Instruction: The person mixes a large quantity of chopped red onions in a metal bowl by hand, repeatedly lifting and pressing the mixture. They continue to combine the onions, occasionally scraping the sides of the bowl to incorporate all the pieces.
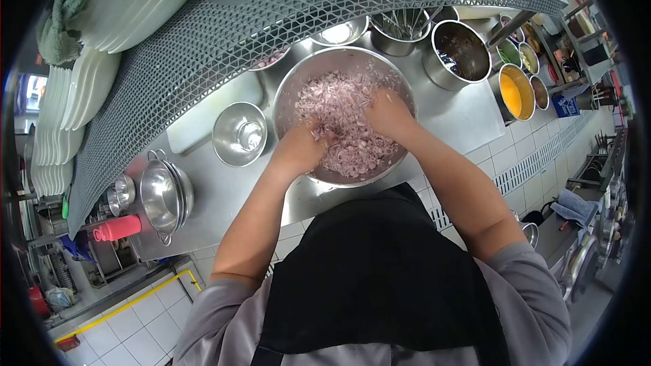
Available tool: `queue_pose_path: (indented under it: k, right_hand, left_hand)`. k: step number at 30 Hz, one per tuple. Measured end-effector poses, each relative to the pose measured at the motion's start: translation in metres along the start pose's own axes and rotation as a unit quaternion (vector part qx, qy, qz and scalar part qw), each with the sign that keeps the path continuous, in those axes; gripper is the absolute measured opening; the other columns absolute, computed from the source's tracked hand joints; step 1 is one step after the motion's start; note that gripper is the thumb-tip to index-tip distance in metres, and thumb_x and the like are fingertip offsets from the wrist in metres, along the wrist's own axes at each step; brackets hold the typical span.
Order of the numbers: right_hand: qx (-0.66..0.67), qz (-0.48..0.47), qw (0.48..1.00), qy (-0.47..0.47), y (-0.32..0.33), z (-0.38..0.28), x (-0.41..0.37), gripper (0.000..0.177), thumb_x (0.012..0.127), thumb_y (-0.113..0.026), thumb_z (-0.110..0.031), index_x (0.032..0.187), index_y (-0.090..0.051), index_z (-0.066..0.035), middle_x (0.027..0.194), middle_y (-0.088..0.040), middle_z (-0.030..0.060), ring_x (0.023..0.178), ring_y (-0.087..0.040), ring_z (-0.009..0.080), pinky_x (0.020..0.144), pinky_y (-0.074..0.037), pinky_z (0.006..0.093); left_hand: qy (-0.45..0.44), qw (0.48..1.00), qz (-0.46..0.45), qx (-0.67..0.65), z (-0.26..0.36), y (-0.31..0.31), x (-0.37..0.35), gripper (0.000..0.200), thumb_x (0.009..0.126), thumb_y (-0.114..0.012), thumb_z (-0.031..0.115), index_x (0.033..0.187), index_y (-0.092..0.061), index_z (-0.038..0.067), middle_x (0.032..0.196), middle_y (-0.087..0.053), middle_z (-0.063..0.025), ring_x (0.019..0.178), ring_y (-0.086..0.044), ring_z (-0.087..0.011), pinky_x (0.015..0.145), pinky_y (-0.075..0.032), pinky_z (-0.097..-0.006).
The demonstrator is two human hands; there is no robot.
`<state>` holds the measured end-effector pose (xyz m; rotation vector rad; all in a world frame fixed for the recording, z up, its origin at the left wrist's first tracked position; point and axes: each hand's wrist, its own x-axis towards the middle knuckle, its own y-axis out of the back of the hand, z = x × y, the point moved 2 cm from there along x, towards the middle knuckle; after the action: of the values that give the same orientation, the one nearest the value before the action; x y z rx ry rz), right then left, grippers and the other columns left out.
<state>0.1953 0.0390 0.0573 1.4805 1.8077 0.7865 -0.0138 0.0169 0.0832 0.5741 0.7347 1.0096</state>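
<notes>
A large steel mixing bowl stands on the counter in front of me, filled with pinkish sliced shallots. My left hand reaches in over the near left side, its fingers curled into the shallots. On the right side of the bowl, my right hand is also sunk in them, curled, with the fingertips covered. Bits of shallot cling to the bowl's inner wall. Left of the bowl sits a smaller steel bowl.
A white cutting board lies at the left. Stacked steel colanders and a pink bottle are farther left. A pot of dark liquid and a container of orange liquid stand right. A mesh-lined shelf with plates overhangs the counter.
</notes>
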Motion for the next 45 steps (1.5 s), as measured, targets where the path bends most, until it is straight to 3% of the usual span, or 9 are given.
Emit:
queue_pose_path:
  k: [5, 10, 20, 22, 26, 28, 35, 38, 45]
  right_hand:
    - [0.013, -0.075, 0.99, -0.116, 0.026, -0.019, 0.01, 0.046, 0.085, -0.059, -0.038, 0.097, -0.064, 0.005, 0.096, -0.061, 0.0295, 0.093, -0.059, 0.041, 0.083, -0.047, 0.0442]
    - [0.262, 0.004, 0.964, -0.037, -0.049, 0.041, 0.057, 0.053, 0.08, -0.063, -0.038, 0.118, -0.057, -0.002, 0.113, -0.059, 0.024, 0.108, -0.057, 0.0352, 0.094, -0.043, 0.04]
    - [0.289, -0.03, 0.957, -0.015, -0.038, 0.001, 0.037, 0.048, 0.076, -0.067, -0.021, 0.119, -0.056, -0.002, 0.111, -0.061, 0.0197, 0.106, -0.058, 0.0304, 0.091, -0.045, 0.0343]
    - [0.504, -0.027, 0.862, -0.05, -0.014, -0.02, 0.019, 0.046, 0.076, -0.068, -0.02, 0.115, -0.056, 0.002, 0.105, -0.062, 0.0215, 0.101, -0.06, 0.0328, 0.088, -0.046, 0.0362]
    - [0.431, -0.053, 0.889, -0.144, -0.006, -0.013, 0.011, 0.052, 0.079, -0.067, -0.031, 0.113, -0.055, 0.007, 0.104, -0.063, 0.0242, 0.099, -0.061, 0.0362, 0.085, -0.046, 0.04]
    - [0.098, -0.001, 0.988, -0.116, -0.001, -0.004, 0.012, 0.061, 0.082, -0.061, -0.046, 0.108, -0.057, 0.009, 0.104, -0.063, 0.026, 0.098, -0.061, 0.0367, 0.084, -0.046, 0.0421]
    - [0.194, -0.059, 0.962, -0.186, 0.015, 0.002, 0.02, 0.061, 0.085, -0.061, -0.041, 0.123, -0.051, 0.005, 0.105, -0.063, 0.0227, 0.103, -0.059, 0.0311, 0.088, -0.045, 0.0373]
    - [0.23, -0.057, 0.957, -0.169, 0.011, 0.006, 0.02, 0.059, 0.085, -0.06, -0.042, 0.127, -0.051, -0.002, 0.109, -0.062, 0.0232, 0.104, -0.058, 0.0307, 0.086, -0.045, 0.0367]
    - [0.072, -0.114, 0.989, -0.063, 0.017, -0.006, 0.016, 0.045, 0.086, -0.058, -0.03, 0.129, -0.052, -0.017, 0.112, -0.062, 0.0148, 0.099, -0.06, 0.0231, 0.086, -0.045, 0.0327]
  left_hand:
    - [-0.066, 0.979, 0.15, 0.118, -0.036, -0.013, 0.044, 0.044, 0.088, -0.054, 0.026, 0.122, -0.051, -0.003, 0.117, -0.054, -0.0289, 0.114, -0.05, -0.0419, 0.095, -0.04, -0.0427]
    - [0.163, 0.876, 0.106, -0.441, -0.049, -0.046, 0.098, 0.038, 0.089, -0.056, 0.021, 0.121, -0.053, 0.002, 0.109, -0.059, -0.0129, 0.096, -0.054, -0.0204, 0.085, -0.043, -0.0336]
    - [0.116, 0.862, 0.101, -0.483, -0.009, -0.04, 0.061, 0.032, 0.087, -0.045, 0.001, 0.117, -0.054, 0.001, 0.098, -0.064, -0.009, 0.081, -0.062, -0.0181, 0.074, -0.05, -0.0314]
    - [0.134, 0.766, 0.1, -0.621, 0.011, -0.03, 0.045, 0.03, 0.088, -0.045, 0.002, 0.116, -0.056, 0.001, 0.1, -0.064, -0.0103, 0.078, -0.062, -0.0171, 0.072, -0.05, -0.0294]
    - [0.113, 0.744, 0.101, -0.65, -0.006, -0.027, 0.045, 0.027, 0.09, -0.046, 0.004, 0.115, -0.057, 0.001, 0.098, -0.064, -0.0104, 0.077, -0.061, -0.0162, 0.069, -0.049, -0.0275]
    - [0.12, 0.898, 0.143, -0.399, -0.012, -0.017, 0.043, 0.025, 0.092, -0.047, 0.01, 0.113, -0.058, 0.001, 0.095, -0.064, -0.0098, 0.074, -0.06, -0.0165, 0.064, -0.048, -0.029]
    - [0.2, 0.876, 0.223, -0.378, -0.041, -0.02, 0.05, 0.036, 0.095, -0.045, 0.027, 0.107, -0.062, -0.003, 0.097, -0.065, -0.0225, 0.095, -0.062, -0.0327, 0.083, -0.046, -0.0377]
    - [0.214, 0.915, 0.174, -0.293, -0.045, -0.021, 0.049, 0.029, 0.096, -0.048, 0.025, 0.106, -0.06, 0.001, 0.085, -0.064, -0.009, 0.072, -0.058, -0.0144, 0.064, -0.047, -0.0287]
    - [0.031, 0.982, 0.129, -0.135, -0.022, -0.026, 0.015, 0.035, 0.087, -0.049, 0.008, 0.122, -0.055, 0.002, 0.102, -0.066, -0.018, 0.088, -0.064, -0.029, 0.079, -0.049, -0.0377]
